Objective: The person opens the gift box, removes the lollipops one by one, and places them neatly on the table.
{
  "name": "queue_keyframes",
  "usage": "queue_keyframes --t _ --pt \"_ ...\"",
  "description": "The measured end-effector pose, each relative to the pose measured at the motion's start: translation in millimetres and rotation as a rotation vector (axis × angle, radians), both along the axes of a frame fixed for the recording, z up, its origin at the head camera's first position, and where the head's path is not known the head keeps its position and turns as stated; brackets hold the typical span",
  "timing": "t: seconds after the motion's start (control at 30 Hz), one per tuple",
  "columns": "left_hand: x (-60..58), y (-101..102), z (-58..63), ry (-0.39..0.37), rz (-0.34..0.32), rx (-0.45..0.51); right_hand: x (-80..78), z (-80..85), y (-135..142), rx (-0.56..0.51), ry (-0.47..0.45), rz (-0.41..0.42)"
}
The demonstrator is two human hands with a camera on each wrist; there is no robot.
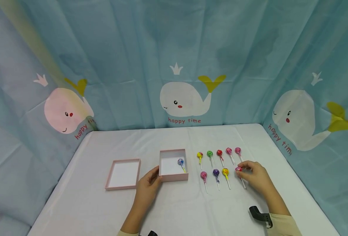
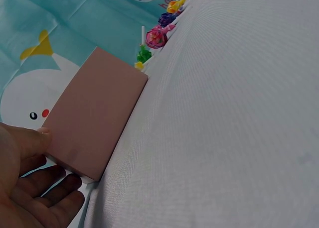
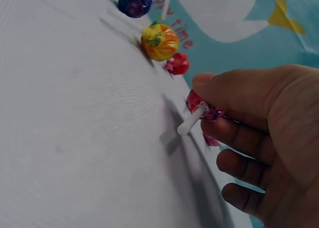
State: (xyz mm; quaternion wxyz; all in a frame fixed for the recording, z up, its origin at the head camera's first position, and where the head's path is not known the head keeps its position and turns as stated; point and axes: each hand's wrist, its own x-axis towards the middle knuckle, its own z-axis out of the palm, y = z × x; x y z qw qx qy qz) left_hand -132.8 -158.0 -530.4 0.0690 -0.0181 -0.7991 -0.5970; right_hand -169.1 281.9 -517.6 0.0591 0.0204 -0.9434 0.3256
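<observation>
My left hand point(image 1: 148, 186) holds the near left corner of a pink open box point(image 1: 174, 178), thumb at the front wall and fingers along the left side. In the left wrist view the box's front wall point(image 2: 97, 113) faces me. Inside the box lies one blue lollipop point(image 1: 181, 162) with its stick toward the near right. My right hand point(image 1: 255, 177) pinches a red-and-pink lollipop point(image 3: 193, 119) by its wrapped head between thumb and forefinger, the white stick pointing toward me. Nearest to it are a yellow lollipop point(image 1: 225, 172) and a pink lollipop point(image 1: 238, 150).
A shallow pink lid point(image 1: 123, 174) lies left of the box. Right of the box, lollipops lie in two rows, among them a green one point(image 1: 210, 153), a red one point(image 1: 219, 153) and a purple one point(image 1: 216, 172). A curtain point(image 1: 126, 65) hangs behind the white table point(image 1: 191, 216).
</observation>
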Motion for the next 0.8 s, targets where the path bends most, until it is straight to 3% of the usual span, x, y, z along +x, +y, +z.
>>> queue_keyframes --t 0.23,0.8 --pt "-0.7 0.5 0.4 0.0 0.008 -0.014 -2.7 -9.5 -2.5 0.009 0.005 -0.005" --pt "-0.4 0.7 0.3 0.009 0.006 -0.007 -1.3 -8.3 -3.8 0.035 -0.011 -0.028"
